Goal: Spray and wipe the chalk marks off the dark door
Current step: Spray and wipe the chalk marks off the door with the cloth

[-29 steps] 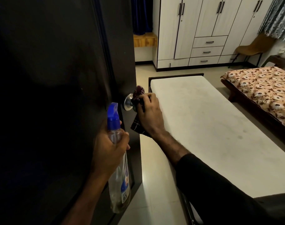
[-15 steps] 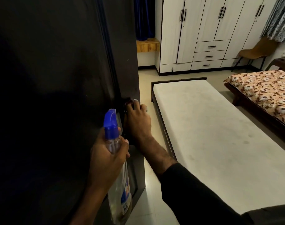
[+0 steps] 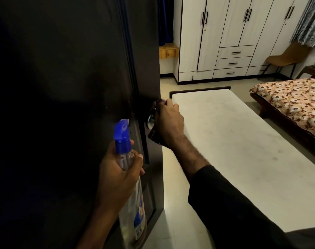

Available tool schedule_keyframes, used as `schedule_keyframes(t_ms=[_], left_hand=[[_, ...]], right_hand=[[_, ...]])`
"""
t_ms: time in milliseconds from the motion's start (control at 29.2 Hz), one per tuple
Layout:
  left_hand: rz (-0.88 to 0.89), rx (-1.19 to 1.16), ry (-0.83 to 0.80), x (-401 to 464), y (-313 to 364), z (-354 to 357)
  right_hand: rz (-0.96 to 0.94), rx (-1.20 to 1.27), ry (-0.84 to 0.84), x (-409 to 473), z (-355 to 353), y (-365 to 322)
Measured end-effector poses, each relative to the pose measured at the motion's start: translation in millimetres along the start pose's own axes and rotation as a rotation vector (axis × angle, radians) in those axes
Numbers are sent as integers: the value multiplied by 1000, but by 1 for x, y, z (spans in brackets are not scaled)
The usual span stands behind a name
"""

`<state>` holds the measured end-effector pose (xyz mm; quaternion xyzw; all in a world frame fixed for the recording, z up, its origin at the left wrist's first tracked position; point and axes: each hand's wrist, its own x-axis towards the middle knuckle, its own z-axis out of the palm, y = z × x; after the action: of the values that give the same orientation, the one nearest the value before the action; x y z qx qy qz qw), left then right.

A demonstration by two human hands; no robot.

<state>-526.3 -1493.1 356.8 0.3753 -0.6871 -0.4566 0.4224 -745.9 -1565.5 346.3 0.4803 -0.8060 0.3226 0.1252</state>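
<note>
I stand close against the dark door point(image 3: 63, 87), which fills the left half of the view, its free edge running down the middle. My left hand point(image 3: 117, 177) is wrapped around the neck of a clear spray bottle point(image 3: 133, 203), fingers curled tight, so the blue nozzle point(image 3: 121, 132) sits upright just beside the door face. I hold it there, I judge, to keep the spray ready near the surface without setting it down.

My right hand point(image 3: 169, 124) reaches to the door's edge with its fingers bunched around a dark checked cloth point(image 3: 155, 135). The cloth is pressed against the round metal knob point(image 3: 151, 121); a sliver of silver shows beside my palm, and a loose corner of cloth hangs below. Gripping through the cloth seems to let me steady the door or wipe around the handle.

I cannot make out any chalk marks: the door is in deep shadow, so I cannot tell how much is left to clean.

To the right, past my black sleeve point(image 3: 243, 203), lies a pale bare mattress point(image 3: 234, 150) in a low dark frame. Beyond it a bed with a floral cover point(image 3: 293, 99) stands apart. A white wardrobe point(image 3: 234, 33) with drawers lines the far wall, and a brown chair point(image 3: 286, 56) stands near it.
</note>
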Motion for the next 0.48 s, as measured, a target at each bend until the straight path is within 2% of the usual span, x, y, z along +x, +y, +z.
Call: schedule_keyframes(t_ms=[68, 171, 274, 377, 479], left_hand=[[8, -1, -3, 1, -1, 1], [20, 9, -10, 3, -2, 2], [24, -2, -12, 3, -2, 3], [25, -7, -14, 3, -3, 7], [31, 3, -30, 3, -4, 8]], right_hand=[[-33, 3, -21, -9, 4, 4], [-207, -66, -11, -31, 18, 7], [-333, -164, -110, -46, 30, 11], [-343, -161, -121, -46, 29, 14], [-186, 5, -10, -30, 18, 13]])
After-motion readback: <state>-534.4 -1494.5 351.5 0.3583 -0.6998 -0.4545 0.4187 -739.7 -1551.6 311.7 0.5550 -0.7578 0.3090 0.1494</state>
